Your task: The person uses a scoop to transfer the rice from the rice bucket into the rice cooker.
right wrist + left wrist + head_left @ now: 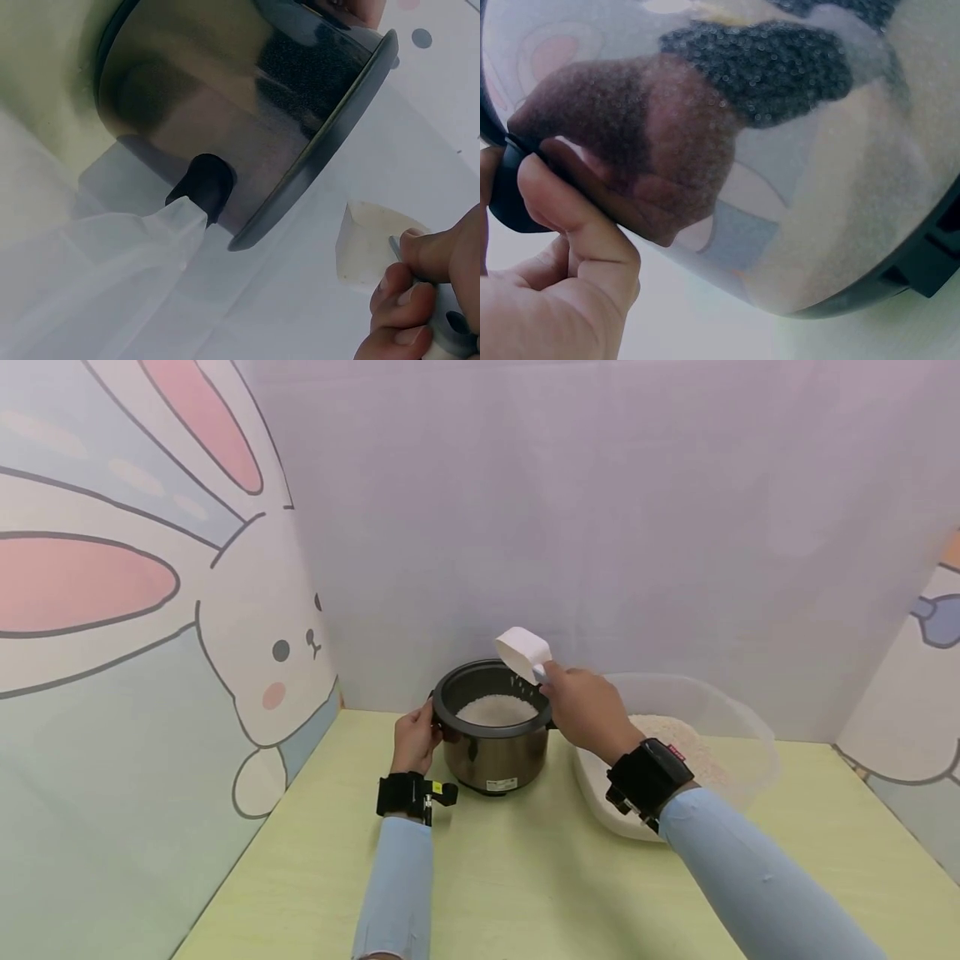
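A round rice cooker point(497, 760) with a shiny body and dark rim stands on the table, white rice point(498, 710) in its pot. My left hand point(413, 739) grips the black side handle point(514, 187), thumb and fingers around it. Over the pot's right side, my right hand point(590, 708) holds a white measuring scoop point(522, 650) by its handle. The scoop is tilted, and grains fall from it into the pot. In the right wrist view the scoop point(367, 244) sits beyond the cooker's rim point(322, 154), fingers curled round its handle.
To the right of the cooker, a translucent white tub point(615, 814) holds more rice point(675, 739), partly behind my right forearm. Its edge comes close to the cooker's right handle point(202, 184). A pale cloth wall point(600, 510) rises behind the green table point(495, 877).
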{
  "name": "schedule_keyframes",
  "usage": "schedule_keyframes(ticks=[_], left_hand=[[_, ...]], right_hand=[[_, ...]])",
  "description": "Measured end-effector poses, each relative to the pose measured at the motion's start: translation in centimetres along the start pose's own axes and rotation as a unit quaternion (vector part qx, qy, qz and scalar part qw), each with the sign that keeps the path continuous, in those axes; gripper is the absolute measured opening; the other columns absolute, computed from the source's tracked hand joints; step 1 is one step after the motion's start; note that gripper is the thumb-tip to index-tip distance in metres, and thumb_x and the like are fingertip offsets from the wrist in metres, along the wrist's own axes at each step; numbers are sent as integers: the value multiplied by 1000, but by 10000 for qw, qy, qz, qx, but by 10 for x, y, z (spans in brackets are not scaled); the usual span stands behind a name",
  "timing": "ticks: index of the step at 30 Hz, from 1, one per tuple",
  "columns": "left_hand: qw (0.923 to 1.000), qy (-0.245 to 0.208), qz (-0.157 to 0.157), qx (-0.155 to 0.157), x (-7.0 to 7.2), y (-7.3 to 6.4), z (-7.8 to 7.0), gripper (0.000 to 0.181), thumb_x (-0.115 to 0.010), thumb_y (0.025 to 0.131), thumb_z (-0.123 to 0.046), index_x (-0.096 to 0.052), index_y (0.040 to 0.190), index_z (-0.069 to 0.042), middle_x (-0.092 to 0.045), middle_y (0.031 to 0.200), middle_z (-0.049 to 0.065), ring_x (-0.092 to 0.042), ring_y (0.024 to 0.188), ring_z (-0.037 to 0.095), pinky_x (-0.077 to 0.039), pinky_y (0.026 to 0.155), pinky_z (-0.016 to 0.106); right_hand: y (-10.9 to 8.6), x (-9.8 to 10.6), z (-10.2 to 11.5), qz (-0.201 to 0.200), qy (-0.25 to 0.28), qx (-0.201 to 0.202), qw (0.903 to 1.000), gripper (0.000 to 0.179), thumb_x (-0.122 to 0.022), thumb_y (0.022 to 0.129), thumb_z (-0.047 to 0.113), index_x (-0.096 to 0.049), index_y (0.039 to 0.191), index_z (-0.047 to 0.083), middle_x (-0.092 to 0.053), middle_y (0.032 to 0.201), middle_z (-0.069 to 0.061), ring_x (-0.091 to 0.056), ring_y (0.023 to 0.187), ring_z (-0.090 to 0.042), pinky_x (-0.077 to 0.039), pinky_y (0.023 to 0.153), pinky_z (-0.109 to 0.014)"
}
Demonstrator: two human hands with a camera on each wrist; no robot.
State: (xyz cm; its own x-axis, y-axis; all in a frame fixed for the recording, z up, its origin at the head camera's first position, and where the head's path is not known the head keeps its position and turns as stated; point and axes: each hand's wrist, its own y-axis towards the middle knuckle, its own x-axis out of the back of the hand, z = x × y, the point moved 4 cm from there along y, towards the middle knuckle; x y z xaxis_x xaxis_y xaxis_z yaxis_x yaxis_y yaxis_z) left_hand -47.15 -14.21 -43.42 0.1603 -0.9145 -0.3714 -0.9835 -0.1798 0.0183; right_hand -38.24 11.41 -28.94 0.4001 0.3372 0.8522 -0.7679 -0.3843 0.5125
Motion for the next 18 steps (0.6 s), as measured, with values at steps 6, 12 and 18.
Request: schedule_keyframes(ticks=[6, 12, 18], left_hand=[[9999, -112, -101, 2, 1, 4, 5, 35, -68, 101, -32, -67, 75, -8, -52, 73, 1, -44, 53, 9, -45, 55, 21], [9997, -154, -167, -56, 1, 3, 6, 34, -67, 102, -29, -67, 75, -8, -52, 70, 0, -45, 52, 7, -45, 53, 19], [9997, -130, -180, -112, 0, 3, 6, 34, -67, 102, -29, -67, 76, -8, -51, 71, 0, -44, 52, 6, -45, 53, 19]], right_hand=[[-5, -4, 0, -95, -387, 221, 9990, 28, -63, 102, 11, -58, 126, -3, -60, 75, -14, -61, 61, -32, -46, 50, -43], [-9, -9, 1, -190, -628, 454, 9968, 29, -65, 101, 10, -61, 127, -3, -56, 72, -13, -57, 55, -30, -47, 48, -43], [-12, -15, 0, -190, -933, 603, 9936, 29, -67, 100, 10, -61, 126, -1, -59, 77, -14, -61, 59, -31, -49, 48, -43]])
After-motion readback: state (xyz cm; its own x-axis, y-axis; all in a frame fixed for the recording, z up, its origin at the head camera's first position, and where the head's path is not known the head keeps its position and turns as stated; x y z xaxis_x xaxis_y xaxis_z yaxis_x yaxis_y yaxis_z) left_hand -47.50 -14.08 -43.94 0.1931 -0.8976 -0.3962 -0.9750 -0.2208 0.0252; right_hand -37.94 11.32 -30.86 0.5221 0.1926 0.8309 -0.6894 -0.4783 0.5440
